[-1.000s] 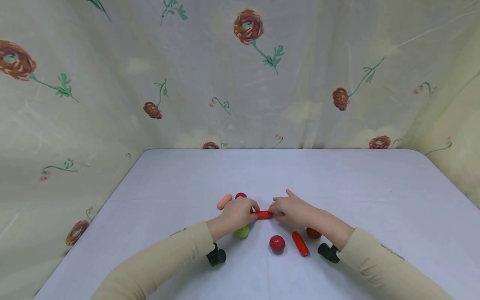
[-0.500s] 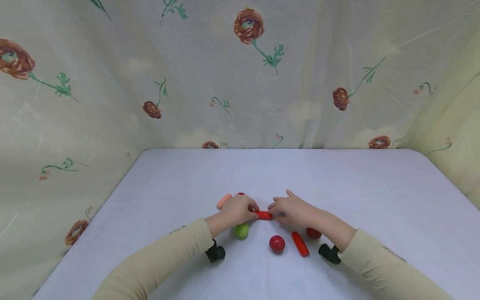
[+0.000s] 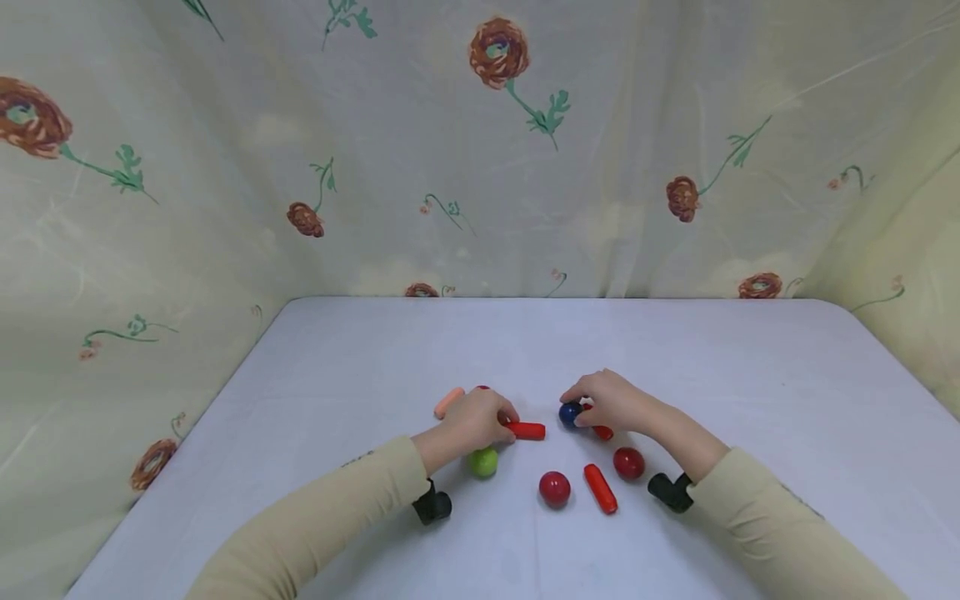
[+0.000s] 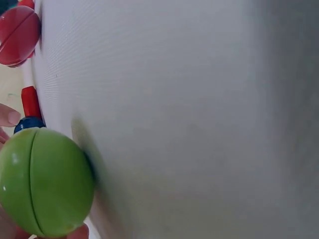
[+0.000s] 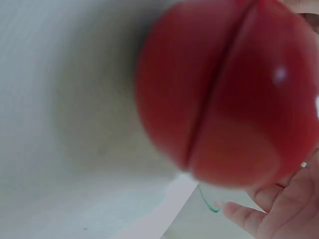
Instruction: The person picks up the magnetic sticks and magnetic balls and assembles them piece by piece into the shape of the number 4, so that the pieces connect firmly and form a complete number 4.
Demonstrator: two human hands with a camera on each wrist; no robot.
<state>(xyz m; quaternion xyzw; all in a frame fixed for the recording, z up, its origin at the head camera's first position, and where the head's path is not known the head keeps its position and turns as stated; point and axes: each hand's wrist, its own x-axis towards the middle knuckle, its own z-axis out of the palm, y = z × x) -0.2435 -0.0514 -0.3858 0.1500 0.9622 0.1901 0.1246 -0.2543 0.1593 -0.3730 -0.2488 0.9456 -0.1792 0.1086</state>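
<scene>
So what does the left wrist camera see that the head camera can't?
Only the left wrist view: a groove running round the green ball. From the head it looks too small to show that.

Only the head view: the peach stick and the big brown flower on the curtain.

Both: the green ball, the blue ball with the right hand touching it, a red ball and the white table.

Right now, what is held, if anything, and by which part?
The left hand pinches a red stick by its left end; the right hand holds a blue ball, finger on top, thumb at its side.
</scene>
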